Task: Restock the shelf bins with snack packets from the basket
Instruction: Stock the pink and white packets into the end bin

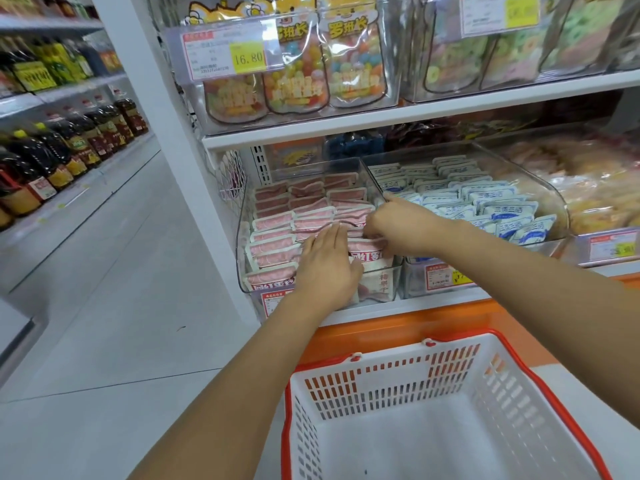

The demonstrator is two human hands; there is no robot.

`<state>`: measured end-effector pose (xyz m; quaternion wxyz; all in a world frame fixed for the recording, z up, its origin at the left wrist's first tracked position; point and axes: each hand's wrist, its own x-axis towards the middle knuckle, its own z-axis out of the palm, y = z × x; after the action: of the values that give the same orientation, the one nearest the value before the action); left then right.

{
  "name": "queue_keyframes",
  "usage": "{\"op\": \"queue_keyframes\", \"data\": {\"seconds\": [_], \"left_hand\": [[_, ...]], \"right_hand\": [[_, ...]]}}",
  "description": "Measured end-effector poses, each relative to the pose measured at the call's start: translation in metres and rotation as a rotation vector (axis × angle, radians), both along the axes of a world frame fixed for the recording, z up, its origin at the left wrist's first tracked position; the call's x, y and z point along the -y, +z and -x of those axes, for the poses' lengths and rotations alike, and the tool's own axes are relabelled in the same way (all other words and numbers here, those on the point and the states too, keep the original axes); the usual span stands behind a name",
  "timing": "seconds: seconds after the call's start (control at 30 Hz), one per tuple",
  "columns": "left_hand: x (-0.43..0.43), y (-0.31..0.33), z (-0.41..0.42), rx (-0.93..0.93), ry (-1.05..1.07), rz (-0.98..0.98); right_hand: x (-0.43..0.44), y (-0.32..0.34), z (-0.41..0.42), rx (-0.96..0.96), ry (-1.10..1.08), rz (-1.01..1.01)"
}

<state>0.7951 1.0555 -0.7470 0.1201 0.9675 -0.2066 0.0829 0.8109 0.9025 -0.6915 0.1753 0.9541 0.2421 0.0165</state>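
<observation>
Shop aisle, pale tiled floor; oil bottles line the racks at far left. At the left end of the middle shelf, a clear bin holds pink packets in tight upright rows, filled nearly to its front wall. Left hand lies flat on the front rows, fingers straight, pressing the packets and gripping nothing. Right hand is just beside it at the bin's right wall, fingers curled into the rows and apparently pinching a pink packet's top edge, forefinger stretched along the divider. Next bin right holds blue packets, also full. Below the shelf's front edge, the basket shows only bare floor, no packets visible. Judgement: restocking essentially complete; what remains is seating and straightening the last pink packets.
</observation>
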Motion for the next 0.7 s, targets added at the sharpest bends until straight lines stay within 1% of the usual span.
{"op": "queue_keyframes", "data": {"seconds": [0.17, 0.2, 0.23, 0.27, 0.3, 0.37, 0.43, 0.47, 0.5, 0.53, 0.6, 0.7], "left_hand": [[-0.011, -0.001, -0.002, -0.007, -0.042, 0.083], [-0.013, -0.001, -0.003, -0.001, -0.043, 0.085], [-0.014, -0.001, -0.005, -0.006, -0.044, 0.087], [-0.015, -0.001, -0.006, -0.016, -0.046, 0.091], [-0.015, -0.001, -0.008, -0.031, -0.054, 0.105], [-0.014, 0.001, -0.011, -0.050, -0.061, 0.180], [-0.014, 0.004, -0.013, -0.006, 0.031, 0.195], [-0.015, 0.005, -0.014, 0.030, 0.122, 0.149], [-0.018, 0.006, -0.015, 0.063, 0.222, 0.091], [-0.022, 0.005, -0.015, 0.078, 0.311, 0.040], [-0.032, 0.004, -0.015, 0.030, 0.411, -0.029], [-0.046, 0.000, -0.017, -0.081, 0.381, -0.086]], "right_hand": [[-0.008, 0.010, -0.012, -0.079, 0.054, 0.042], [-0.007, 0.009, -0.010, -0.091, 0.055, 0.039], [-0.005, 0.006, -0.007, -0.105, 0.048, -0.005], [-0.002, 0.003, -0.002, -0.114, 0.033, -0.111], [0.001, -0.002, 0.003, -0.107, 0.016, -0.267], [-0.005, -0.013, 0.017, -0.039, -0.035, -0.655], [-0.026, -0.027, 0.027, 0.053, -0.121, -0.996], [-0.038, -0.033, 0.027, 0.057, -0.173, -1.094], [-0.048, -0.037, 0.024, 0.040, -0.226, -1.126], [-0.057, -0.042, 0.018, 0.028, -0.275, -1.097], [-0.064, -0.046, 0.002, 0.045, -0.375, -0.939], [-0.062, -0.051, -0.020, 0.008, -0.498, -0.658]]}}
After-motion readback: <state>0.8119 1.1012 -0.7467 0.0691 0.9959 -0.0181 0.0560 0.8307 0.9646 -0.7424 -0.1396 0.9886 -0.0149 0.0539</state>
